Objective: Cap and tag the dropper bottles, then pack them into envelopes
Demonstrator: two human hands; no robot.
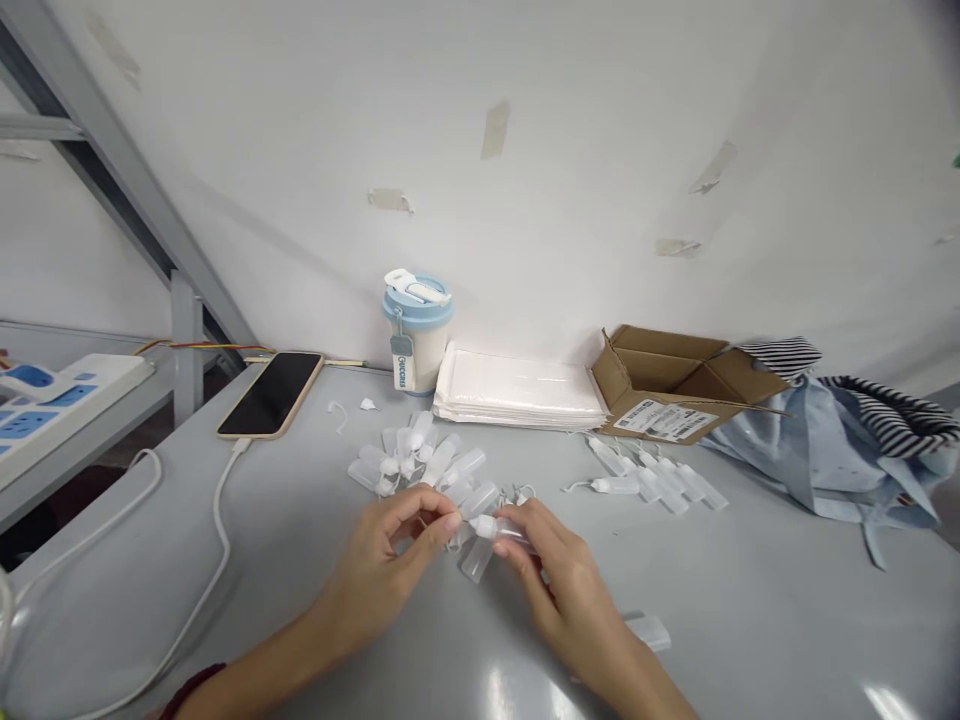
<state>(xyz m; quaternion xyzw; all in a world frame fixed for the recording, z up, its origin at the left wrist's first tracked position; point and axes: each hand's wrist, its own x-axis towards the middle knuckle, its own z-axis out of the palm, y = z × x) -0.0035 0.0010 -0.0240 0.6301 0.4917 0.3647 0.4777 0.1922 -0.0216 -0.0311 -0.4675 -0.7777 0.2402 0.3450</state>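
Above the grey desk (757,610), right fingers (525,518) pinch a translucent plastic dropper bottle (499,528); left fingers (439,525) curl beside it. A larger bottle heap (412,455) lies left, a smaller bottle row (652,478) right.

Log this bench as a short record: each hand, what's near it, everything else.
Left hand: fingers pinched beside the bottle; anything held is too small to tell.
Right hand: holds a translucent plastic dropper bottle.
Nearby: heap of similar bottles; row of similar bottles.
Rest: smartphone; blue-and-white tumbler; stack of white packets; open cardboard box; light blue shirt; power strip.
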